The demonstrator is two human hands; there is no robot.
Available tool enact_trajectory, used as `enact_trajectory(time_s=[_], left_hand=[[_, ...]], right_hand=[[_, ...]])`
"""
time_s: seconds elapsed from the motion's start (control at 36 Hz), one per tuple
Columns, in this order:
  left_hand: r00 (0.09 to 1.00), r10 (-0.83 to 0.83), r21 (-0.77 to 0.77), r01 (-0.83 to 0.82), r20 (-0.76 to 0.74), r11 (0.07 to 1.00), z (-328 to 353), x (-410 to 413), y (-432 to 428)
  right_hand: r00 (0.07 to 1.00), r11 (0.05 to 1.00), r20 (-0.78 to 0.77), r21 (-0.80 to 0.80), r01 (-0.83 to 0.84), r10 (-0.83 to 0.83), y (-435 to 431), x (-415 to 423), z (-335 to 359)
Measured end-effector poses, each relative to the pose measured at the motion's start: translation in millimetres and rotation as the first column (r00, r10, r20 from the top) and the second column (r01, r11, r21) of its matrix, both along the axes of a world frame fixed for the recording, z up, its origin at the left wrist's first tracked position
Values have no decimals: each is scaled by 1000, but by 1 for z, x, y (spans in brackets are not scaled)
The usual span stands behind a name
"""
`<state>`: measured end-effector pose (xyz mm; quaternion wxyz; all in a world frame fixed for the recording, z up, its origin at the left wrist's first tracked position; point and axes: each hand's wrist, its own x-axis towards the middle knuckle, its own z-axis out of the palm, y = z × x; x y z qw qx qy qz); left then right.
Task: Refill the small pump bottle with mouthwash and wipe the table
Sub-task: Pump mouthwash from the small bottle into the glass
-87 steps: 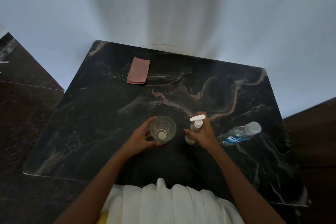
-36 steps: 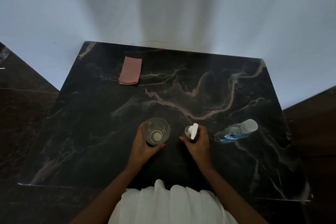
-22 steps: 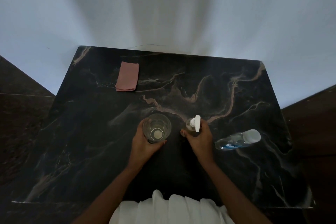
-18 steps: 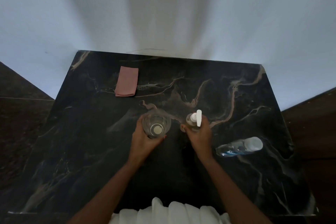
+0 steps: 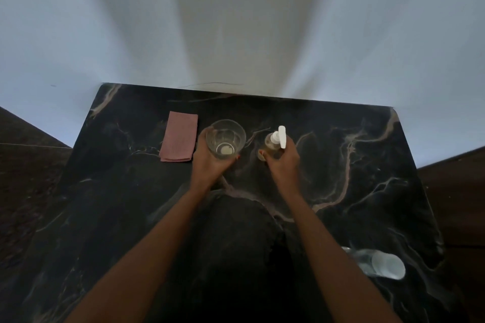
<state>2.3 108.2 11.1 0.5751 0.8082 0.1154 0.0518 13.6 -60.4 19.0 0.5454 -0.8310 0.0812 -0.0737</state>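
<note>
My left hand [image 5: 210, 162] grips a clear drinking glass [image 5: 225, 139] far out on the dark marble table [image 5: 367, 165]; a small pale object lies in the glass's bottom. Beside it, my right hand [image 5: 283, 162] holds the small pump bottle [image 5: 271, 144], which has a white pump head and yellowish contents. A folded pink cloth [image 5: 179, 136] lies flat just left of the glass. The clear mouthwash bottle [image 5: 378, 262] with a white cap lies on its side near the table's front right.
A pale wall rises directly behind the table's far edge. Dark floor shows on both sides of the table.
Both arms have stretched forward, carrying the glass and the pump bottle from the table's near middle toward its far side, next to the pink cloth. The mouthwash bottle stayed in place.
</note>
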Motion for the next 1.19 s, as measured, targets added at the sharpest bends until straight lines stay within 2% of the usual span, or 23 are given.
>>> enact_trajectory(time_s=[0.28, 0.64, 1.19], left_hand=[[999, 36, 2, -36, 8, 999, -14, 28, -2], [999, 24, -31, -25, -23, 999, -26, 35, -7], [1000, 0, -64, -1, -20, 998, -21, 29, -8]], right_hand=[[998, 1000, -63, -31, 2, -4, 4, 35, -12], [994, 1000, -108, -16, -10, 8, -7, 41, -27], [997, 998, -74, -58, -10, 6, -2, 34, -17]])
